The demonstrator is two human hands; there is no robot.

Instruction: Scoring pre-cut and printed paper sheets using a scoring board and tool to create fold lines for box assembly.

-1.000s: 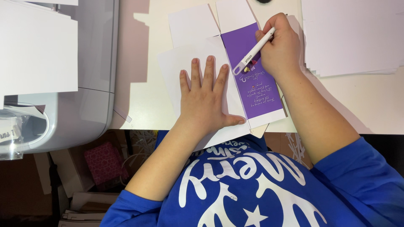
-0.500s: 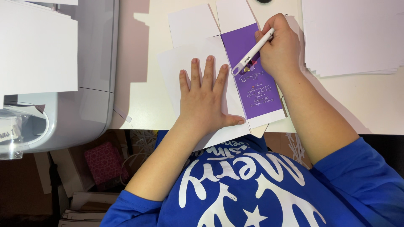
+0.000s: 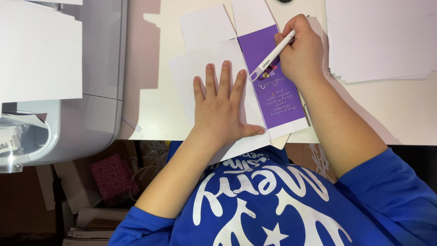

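Nothing has moved: right hand (image 3: 302,54) holds white pen (image 3: 272,56) on purple card (image 3: 273,86).

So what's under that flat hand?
The left hand lies flat on a white sheet, its thumb by the purple card. The sheet rests on the table. Whatever lies right beneath the palm is covered.

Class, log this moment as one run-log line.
left hand: flat on white sheet | right hand: holds white pen, tip on purple card | desk
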